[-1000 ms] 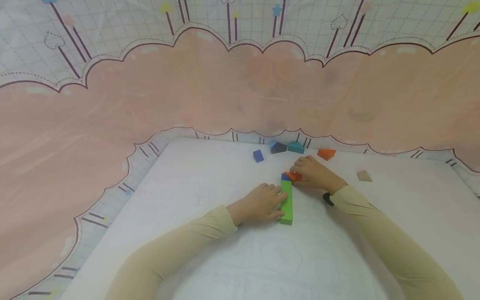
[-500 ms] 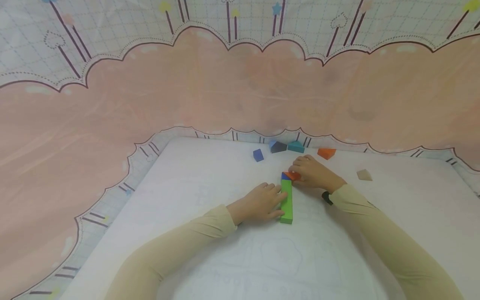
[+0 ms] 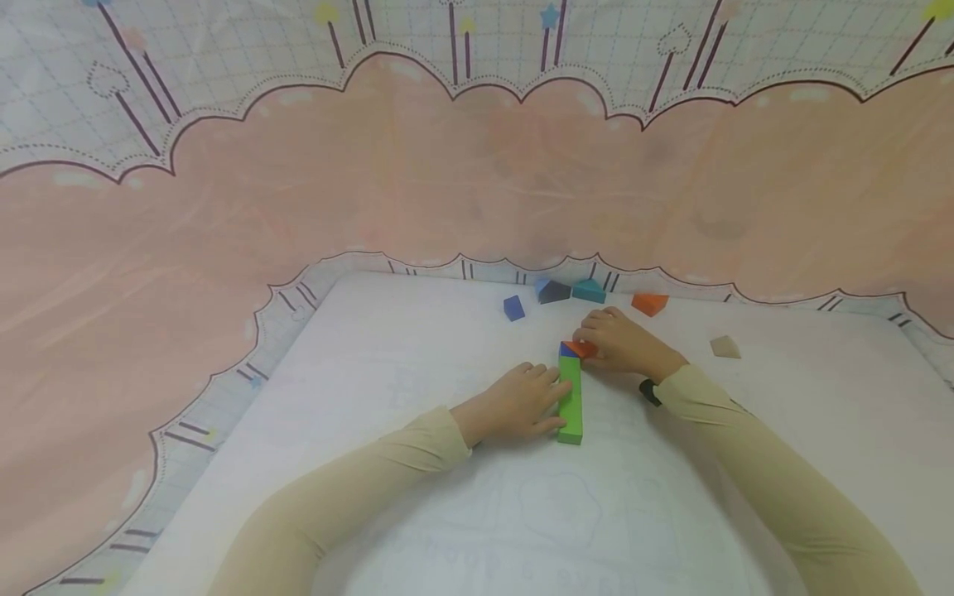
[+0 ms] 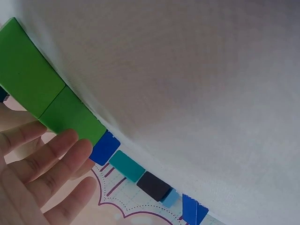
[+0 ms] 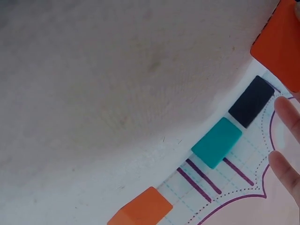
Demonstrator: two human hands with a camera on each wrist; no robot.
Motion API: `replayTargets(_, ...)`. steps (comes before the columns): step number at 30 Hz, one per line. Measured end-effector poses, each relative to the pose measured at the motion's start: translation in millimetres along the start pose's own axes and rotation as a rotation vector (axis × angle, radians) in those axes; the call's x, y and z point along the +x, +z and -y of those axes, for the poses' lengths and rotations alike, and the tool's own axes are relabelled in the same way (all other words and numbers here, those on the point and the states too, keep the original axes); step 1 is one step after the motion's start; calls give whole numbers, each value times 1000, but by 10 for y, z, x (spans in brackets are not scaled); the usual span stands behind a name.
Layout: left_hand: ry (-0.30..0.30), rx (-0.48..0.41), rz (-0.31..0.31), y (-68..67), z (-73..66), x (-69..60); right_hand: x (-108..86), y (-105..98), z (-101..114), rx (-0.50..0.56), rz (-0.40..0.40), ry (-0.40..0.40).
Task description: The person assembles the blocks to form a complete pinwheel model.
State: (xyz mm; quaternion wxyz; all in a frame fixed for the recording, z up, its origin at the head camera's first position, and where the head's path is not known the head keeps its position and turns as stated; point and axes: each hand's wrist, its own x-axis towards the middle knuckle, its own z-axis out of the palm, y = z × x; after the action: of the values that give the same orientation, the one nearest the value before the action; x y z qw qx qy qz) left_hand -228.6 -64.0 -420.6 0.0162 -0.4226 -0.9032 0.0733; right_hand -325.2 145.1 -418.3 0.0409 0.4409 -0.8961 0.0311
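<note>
Two green blocks [image 4: 29,68] lie end to end in a row on the white table, a seam showing between them in the left wrist view. My left hand [image 3: 517,403] rests beside the row, its fairly straight fingers touching the green. At the row's far end sits a small blue block [image 3: 565,351]. Against it, on the right, lies an orange wedge-shaped block [image 3: 584,349], pinched by the fingers of my right hand [image 3: 626,343]. The right wrist view shows part of this orange block at its upper right corner; the hand hides the remainder.
Along the table's back edge stand a blue block [image 3: 513,309], a dark block [image 3: 554,293] with light blue behind it, a teal block [image 3: 589,292] and another orange block [image 3: 650,305]. A tan block [image 3: 725,347] lies right. Patterned cloth [image 3: 477,182] rises behind.
</note>
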Motion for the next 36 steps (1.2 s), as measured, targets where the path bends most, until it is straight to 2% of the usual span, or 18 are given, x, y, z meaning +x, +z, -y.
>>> replayTargets(20, 7, 10, -18, 15, 13, 4, 8, 11, 16, -15, -8, 3)
replayTargets(26, 2, 8, -1, -11, 1, -4, -7, -32, 59, -23, -26, -13)
replayTargets(36, 2, 8, 6, -14, 6, 0, 4, -16, 53, -33, 1, 14)
